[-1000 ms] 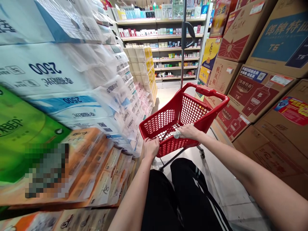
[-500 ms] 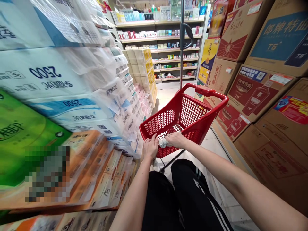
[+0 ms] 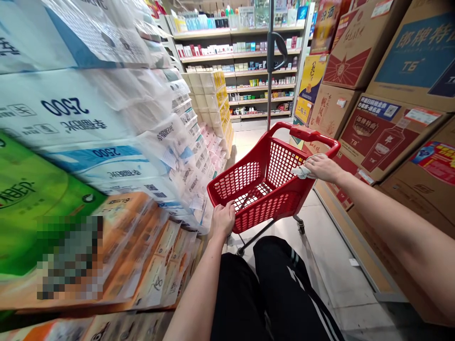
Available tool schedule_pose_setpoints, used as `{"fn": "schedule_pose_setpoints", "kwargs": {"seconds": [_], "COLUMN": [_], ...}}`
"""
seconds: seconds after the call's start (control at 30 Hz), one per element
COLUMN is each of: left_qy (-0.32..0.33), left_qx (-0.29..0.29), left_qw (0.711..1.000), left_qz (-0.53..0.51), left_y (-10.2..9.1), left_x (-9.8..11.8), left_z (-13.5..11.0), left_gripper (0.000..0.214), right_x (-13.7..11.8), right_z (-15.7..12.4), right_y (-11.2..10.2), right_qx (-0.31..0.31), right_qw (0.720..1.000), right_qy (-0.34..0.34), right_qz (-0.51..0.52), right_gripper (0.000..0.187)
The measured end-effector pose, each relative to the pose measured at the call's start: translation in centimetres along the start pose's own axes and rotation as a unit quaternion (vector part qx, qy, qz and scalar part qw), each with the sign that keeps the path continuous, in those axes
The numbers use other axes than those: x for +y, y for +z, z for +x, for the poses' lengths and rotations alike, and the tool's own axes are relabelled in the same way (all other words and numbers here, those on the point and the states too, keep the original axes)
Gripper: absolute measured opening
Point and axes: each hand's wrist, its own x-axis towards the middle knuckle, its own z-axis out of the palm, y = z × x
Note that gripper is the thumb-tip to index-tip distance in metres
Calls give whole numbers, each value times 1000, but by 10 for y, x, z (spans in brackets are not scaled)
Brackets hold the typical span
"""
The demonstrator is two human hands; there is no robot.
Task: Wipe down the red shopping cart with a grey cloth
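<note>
A small red shopping cart with a mesh basket stands in the aisle in front of my legs. My left hand grips the near left corner of its rim, fingers curled over the edge. On the right side rim, close to the red handle, my right hand presses a crumpled white cloth against the plastic, fingers closed on it. The basket looks empty inside.
Stacked packs of tissue paper wall the left side. Cardboard cartons are piled on the right. Shelves of small goods close the aisle's far end, with a grey pole rising behind the cart. Pale tile floor runs between.
My right hand has carried the cloth from the near rim, beside my left hand, along to the right side rim near the handle. My left hand has kept its grip.
</note>
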Motion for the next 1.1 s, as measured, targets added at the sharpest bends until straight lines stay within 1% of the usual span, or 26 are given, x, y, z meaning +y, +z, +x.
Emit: {"fn": "schedule_pose_setpoints", "kwargs": {"seconds": [0.07,0.2,0.4,0.47,0.53,0.6,0.7,0.77,0.87,1.0,1.1], "left_qy": [2,-2,-10,-13,-14,-16,-21,-31,-57,-78,-85], "left_qx": [0,6,-5,-11,-11,-5,-2,-3,4,28,40], "left_qw": [1000,1000,1000,1000,1000,1000,999,998,993,982,974], "left_qz": [4,11,3,-2,-7,-12,-32,-57,-106,-170,-205], "left_y": [-1,0,1,1,0,-1,-1,0,1,5,7], "left_x": [1,2,0,1,5,9,10,7,1,-2,-3], "left_z": [0,0,0,-1,-2,-5,-6,-5,-3,-1,0], "left_gripper": [47,46,46,47,48,49,49,50,51,52,52], "right_x": [7,-2,-8,-17,-38,-70,-119,-142,-164,-192,-212], "right_z": [-1,0,6,11,20,30,42,46,52,61,67], "right_y": [2,4,-7,-10,-8,-2,8,11,13,14,14], "right_qx": [-7,-17,-69,-92,-115,-135,-114,-94,-90,-89,-77], "right_qw": [1000,999,992,990,988,986,986,989,990,989,992], "right_qy": [-17,-11,-57,-59,-61,-84,-117,-113,-111,-117,-96], "right_qz": [-10,-36,-87,-92,-79,-54,-18,-13,-10,11,20], "right_gripper": [41,41,40,40,41,40,36,36,34,33,35]}}
